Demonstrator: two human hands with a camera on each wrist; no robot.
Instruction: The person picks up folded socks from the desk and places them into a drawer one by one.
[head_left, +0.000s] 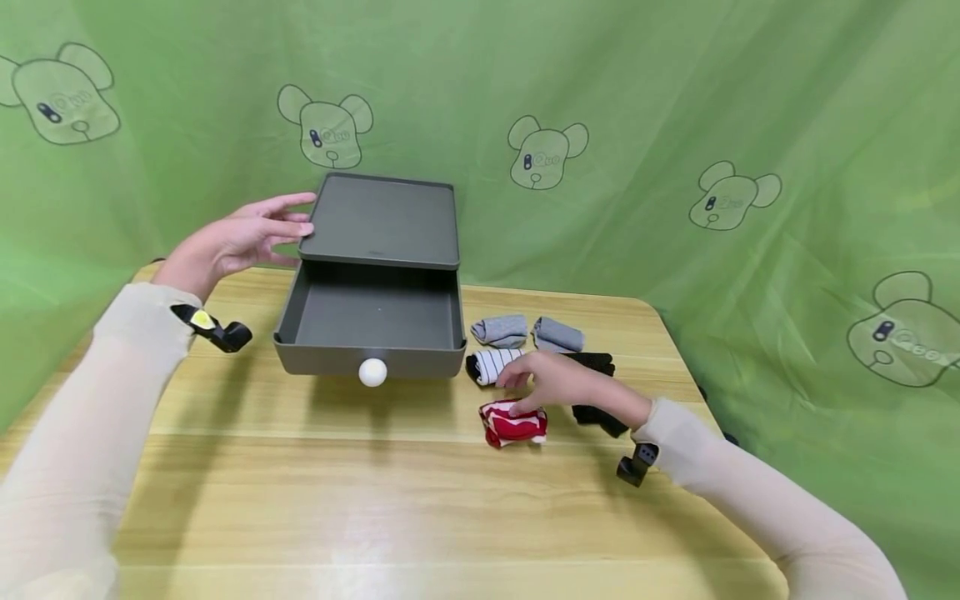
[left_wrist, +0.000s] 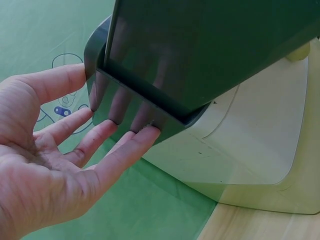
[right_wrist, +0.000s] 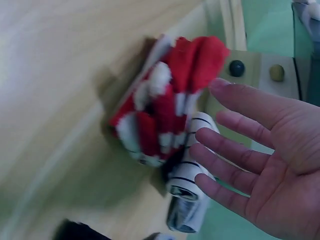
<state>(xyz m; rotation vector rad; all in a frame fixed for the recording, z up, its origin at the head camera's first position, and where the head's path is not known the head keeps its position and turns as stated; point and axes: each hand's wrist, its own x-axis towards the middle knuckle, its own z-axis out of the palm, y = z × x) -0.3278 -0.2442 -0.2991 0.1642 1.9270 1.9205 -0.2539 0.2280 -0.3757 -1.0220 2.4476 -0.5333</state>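
Note:
A grey drawer box (head_left: 382, 218) stands at the back of the table, its drawer (head_left: 375, 361) pulled out, with a round white knob (head_left: 372, 372). My left hand (head_left: 243, 237) touches the box's left side with spread fingertips (left_wrist: 147, 134). To the right of the drawer, my right hand (head_left: 555, 383) hovers with fingers apart beside a red and white rolled sock (head_left: 513, 423). In the right wrist view its thumb (right_wrist: 240, 97) is near that sock, and nothing is pinched. A white striped rolled sock (head_left: 497, 363) lies just behind.
Two grey rolled socks (head_left: 500, 331) lie further back, right of the drawer. Dark folded fabric (head_left: 596, 417) sits partly hidden behind the right forearm. A green curtain (head_left: 465, 83) with bear drawings hangs behind the wooden table (head_left: 360, 508).

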